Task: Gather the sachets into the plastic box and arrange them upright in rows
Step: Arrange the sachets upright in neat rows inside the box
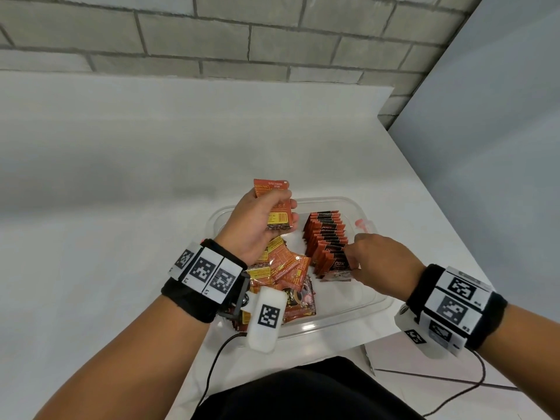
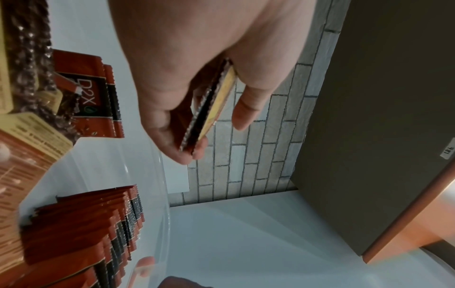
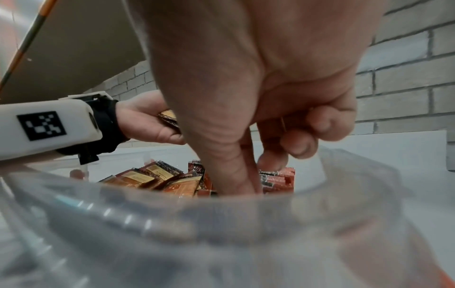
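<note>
A clear plastic box (image 1: pixel 333 324) sits on the white table in front of me. An upright row of red-and-black sachets (image 1: pixel 327 234) fills its right side, and loose sachets (image 1: pixel 281 268) lie piled on its left. My left hand (image 1: pixel 283 209) hovers over the box's far left corner, gripping a small stack of sachets (image 1: pixel 271 189) between thumb and fingers; the left wrist view shows that stack (image 2: pixel 209 105) edge-on. My right hand (image 1: pixel 351 259) reaches into the near end of the row, thumb and forefinger pinching the front sachet (image 1: pixel 336 265). Its other fingers are curled.
The white table (image 1: pixel 121 177) stretches wide to the left and behind the box, ending at a brick wall (image 1: pixel 272 40). A grey panel (image 1: pixel 500 147) stands to the right. A red clip (image 1: pixel 362 222) sits at the box's far right. Black cables (image 1: pixel 212 368) hang off the near edge.
</note>
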Action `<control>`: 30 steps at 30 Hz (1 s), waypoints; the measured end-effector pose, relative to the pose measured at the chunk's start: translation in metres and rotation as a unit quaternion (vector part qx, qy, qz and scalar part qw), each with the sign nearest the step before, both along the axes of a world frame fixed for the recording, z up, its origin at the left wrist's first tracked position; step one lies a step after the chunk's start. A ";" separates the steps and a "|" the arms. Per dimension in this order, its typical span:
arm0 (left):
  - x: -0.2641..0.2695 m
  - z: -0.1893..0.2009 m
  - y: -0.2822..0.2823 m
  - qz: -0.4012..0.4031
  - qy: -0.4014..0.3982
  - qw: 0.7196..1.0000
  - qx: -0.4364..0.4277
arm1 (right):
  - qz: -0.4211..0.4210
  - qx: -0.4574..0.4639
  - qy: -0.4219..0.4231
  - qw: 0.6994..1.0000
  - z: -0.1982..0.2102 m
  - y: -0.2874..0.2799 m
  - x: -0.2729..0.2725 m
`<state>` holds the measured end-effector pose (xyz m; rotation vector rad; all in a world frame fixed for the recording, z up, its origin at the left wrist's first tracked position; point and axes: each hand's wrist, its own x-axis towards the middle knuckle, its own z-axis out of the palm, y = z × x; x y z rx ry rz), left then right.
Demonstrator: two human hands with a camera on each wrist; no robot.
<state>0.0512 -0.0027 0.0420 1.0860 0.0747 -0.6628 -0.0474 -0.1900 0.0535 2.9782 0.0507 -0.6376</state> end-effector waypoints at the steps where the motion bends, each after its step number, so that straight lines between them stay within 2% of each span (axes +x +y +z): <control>1: 0.000 0.000 0.000 -0.002 0.000 1.000 0.001 | 0.001 -0.008 0.003 1.000 0.000 0.000 0.000; 5: -0.002 -0.002 -0.002 -0.010 0.002 1.000 0.006 | 0.013 -0.047 0.010 0.999 -0.001 0.001 0.001; 9: -0.004 -0.003 -0.005 -0.014 0.010 1.000 0.007 | 0.011 -0.048 0.006 0.999 -0.003 0.001 0.003; 15: -0.006 -0.003 -0.008 -0.032 0.009 0.999 0.002 | -0.012 0.020 -0.003 1.000 -0.003 -0.003 0.005; 21: -0.006 -0.006 -0.009 -0.073 0.022 0.997 -0.008 | -0.073 0.104 -0.046 0.991 0.008 -0.015 0.005; 24: -0.008 -0.006 -0.010 -0.112 0.009 0.994 0.002 | -0.115 0.198 -0.122 0.966 0.019 -0.018 0.005; 26: -0.010 -0.006 -0.012 -0.135 -0.003 0.991 0.004 | -0.153 0.287 -0.171 0.930 0.026 -0.015 0.008; 28: -0.013 -0.004 -0.014 -0.151 -0.018 0.988 0.003 | -0.189 0.364 -0.166 0.897 0.031 -0.009 0.012; 30: -0.016 -0.003 -0.017 -0.167 -0.036 0.985 -0.005 | -0.200 0.402 -0.146 0.882 0.032 -0.005 0.015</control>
